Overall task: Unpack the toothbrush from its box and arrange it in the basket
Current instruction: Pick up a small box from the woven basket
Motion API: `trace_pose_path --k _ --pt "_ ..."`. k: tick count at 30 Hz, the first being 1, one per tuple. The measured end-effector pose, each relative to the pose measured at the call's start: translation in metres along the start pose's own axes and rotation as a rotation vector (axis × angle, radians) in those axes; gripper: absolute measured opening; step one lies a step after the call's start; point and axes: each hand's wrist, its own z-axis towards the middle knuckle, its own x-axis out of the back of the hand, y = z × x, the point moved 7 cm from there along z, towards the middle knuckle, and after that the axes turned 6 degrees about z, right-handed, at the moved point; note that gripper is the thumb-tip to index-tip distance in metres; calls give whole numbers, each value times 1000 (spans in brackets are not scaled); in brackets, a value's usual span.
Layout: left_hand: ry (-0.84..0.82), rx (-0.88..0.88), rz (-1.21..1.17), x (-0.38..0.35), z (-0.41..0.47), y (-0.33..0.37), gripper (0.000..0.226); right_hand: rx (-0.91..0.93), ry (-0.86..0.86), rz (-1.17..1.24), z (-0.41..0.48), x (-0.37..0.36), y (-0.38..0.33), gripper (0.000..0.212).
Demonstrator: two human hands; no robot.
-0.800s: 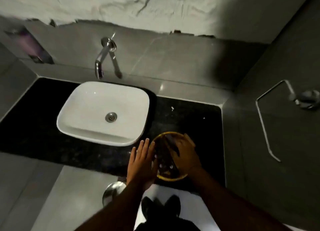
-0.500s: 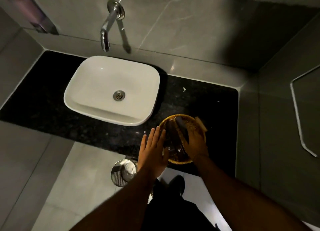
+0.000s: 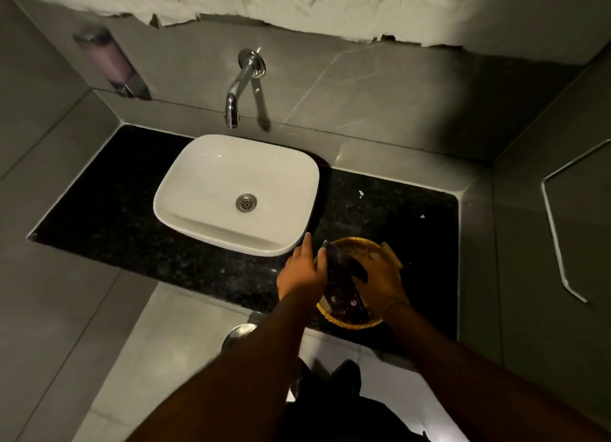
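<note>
A round woven basket (image 3: pixel 355 321) stands on the black counter (image 3: pixel 165 230), to the right of the sink. Dark boxes (image 3: pixel 340 289) with small white logos lie in it, one raised at its far end. My left hand (image 3: pixel 302 273) is at the basket's left rim, fingers curled against the raised dark box. My right hand (image 3: pixel 380 282) reaches into the basket from the right and rests on the boxes. Whether either hand truly grips a box is hard to see. A tan flat piece (image 3: pixel 391 254) pokes out at the basket's right rim. No toothbrush shows.
A white basin (image 3: pixel 211 177) sits left of the basket under a chrome wall tap (image 3: pixel 243 84). A soap dispenser (image 3: pixel 112 64) hangs on the left wall, a metal rail (image 3: pixel 555 230) on the right wall. A steel bin (image 3: pixel 239 334) stands on the floor below the counter.
My left hand has closed in from beside the basket onto its left rim and the dark box. The box's far end has lifted. The camera has tilted up slightly.
</note>
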Motion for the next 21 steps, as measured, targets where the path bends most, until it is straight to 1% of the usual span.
trace_pose_path --k 1,3,5,6,9,13,16,18,19,21 --pt "-8 2 -40 5 4 4 64 40 -8 -37 0 3 -6 44" --pt "1 -34 -123 12 10 12 51 122 26 -110 0 11 -15 36" --pt "29 -86 -224 18 13 17 39 155 77 -66 -2 21 -22 32" --pt "36 -101 -273 20 14 19 37 162 89 -21 -2 25 -25 31" --pt "27 -133 -363 24 14 25 36 212 110 52 1 34 -37 32" --pt "53 -141 -427 34 15 27 34 251 0 155 7 36 -50 43" --pt "90 -122 -442 44 11 26 34 249 -12 144 8 40 -55 48" --pt "85 -106 -486 45 8 23 31 252 -14 121 7 41 -56 50" --pt "81 -102 -523 46 7 22 29 253 -14 118 7 42 -56 49" --pt "68 -90 -585 46 5 18 35 257 -27 115 6 43 -57 43"
